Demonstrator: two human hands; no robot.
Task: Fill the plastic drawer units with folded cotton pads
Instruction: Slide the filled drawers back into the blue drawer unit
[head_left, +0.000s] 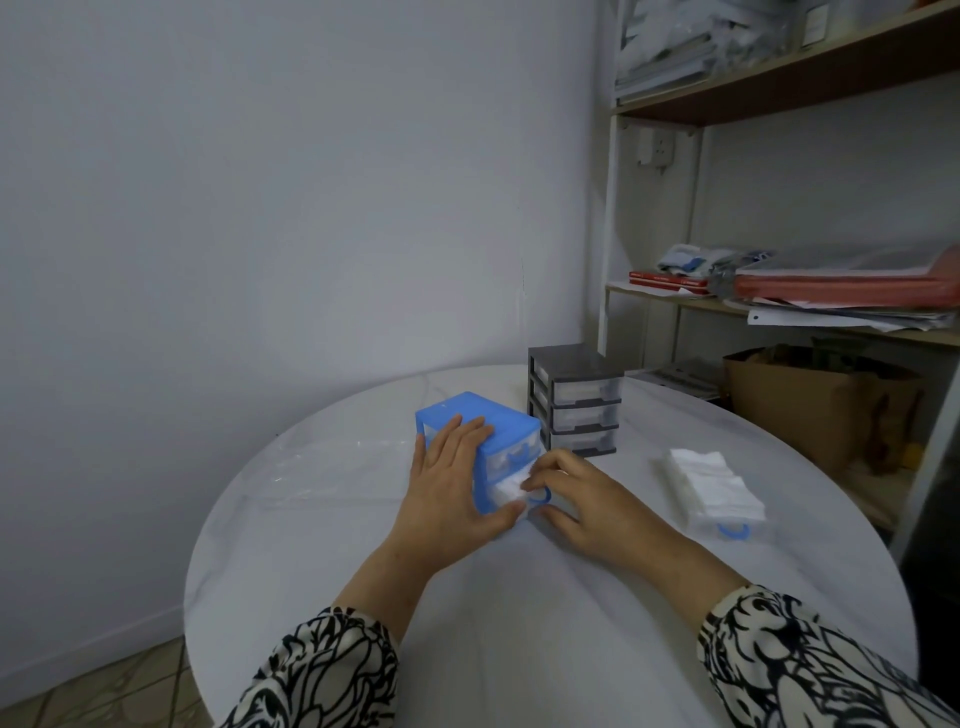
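A blue plastic drawer unit (485, 418) stands mid-table. My left hand (447, 480) rests flat against its left side and top, fingers straight, thumb near the bottom drawer. A clear drawer with a blue ring handle (540, 496) sits partly out of the unit, white cotton pads (506, 488) showing inside it. My right hand (582, 496) has its fingers curled on the drawer front at the handle. A grey drawer unit (576, 397) stands behind. To the right, a stack of folded cotton pads (714, 486) lies in a separate clear drawer with a blue handle (732, 531).
The round white table (519, 597) carries a clear plastic bag (332, 467) at the left. A shelf rack (779, 312) with papers and folders stands at the right, with a cardboard box (800, 410) beneath. A bare wall lies behind.
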